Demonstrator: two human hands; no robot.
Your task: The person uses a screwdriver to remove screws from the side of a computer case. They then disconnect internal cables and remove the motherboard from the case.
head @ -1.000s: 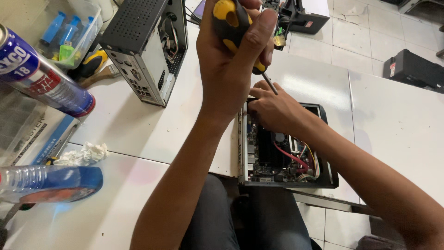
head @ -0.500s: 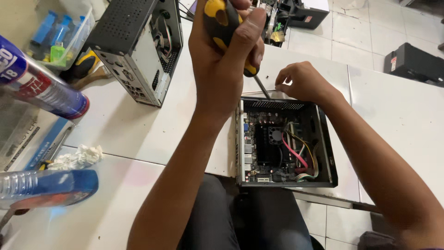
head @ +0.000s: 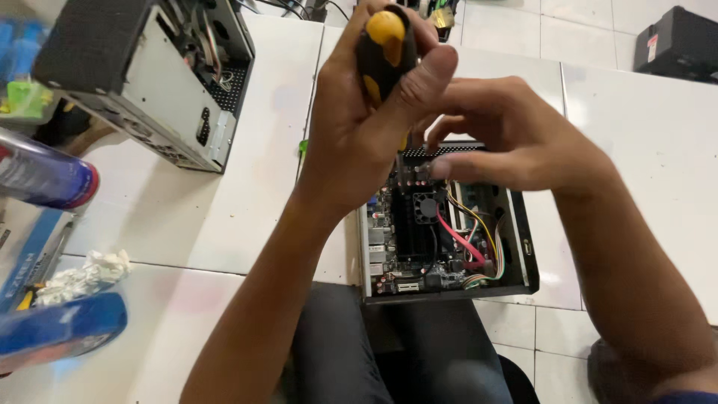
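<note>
Head view: my left hand (head: 359,135) grips the yellow-black screwdriver (head: 383,52) over the open small computer case (head: 523,247), centre-near on the surface. My right hand (head: 516,135) pinches at its tip. Risk: tip slips, gouging the board (head: 419,232).

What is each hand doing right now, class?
Left hand: closed around the black-and-yellow plastic screwdriver handle.
Right hand: fingertips pinched near the screwdriver tip; whether it holds anything cannot be told.

Head-worn view, steeply down, close.
</note>
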